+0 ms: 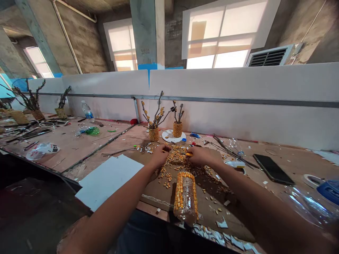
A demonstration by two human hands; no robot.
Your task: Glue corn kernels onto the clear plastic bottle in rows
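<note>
Loose yellow corn kernels (176,155) lie scattered on a brown cardboard sheet (156,194). At the left side of the pile is my left hand (160,156), its fingers curled, and whatever they hold is too small to make out. My right hand (197,156) reaches into the right side of the pile, with its fingers closed on a small yellow-orange object that I cannot identify. Nearer to me, a clear plastic bottle (188,194) lies on the cardboard, partly covered with rows of kernels. Neither hand touches it.
Two kernel-covered pots, one on the left (153,134) and one on the right (177,129), hold twigs behind the pile. White sheets (111,180) lie at left. A black phone (273,169), a tape roll (314,180) and thin branches (233,151) are at right.
</note>
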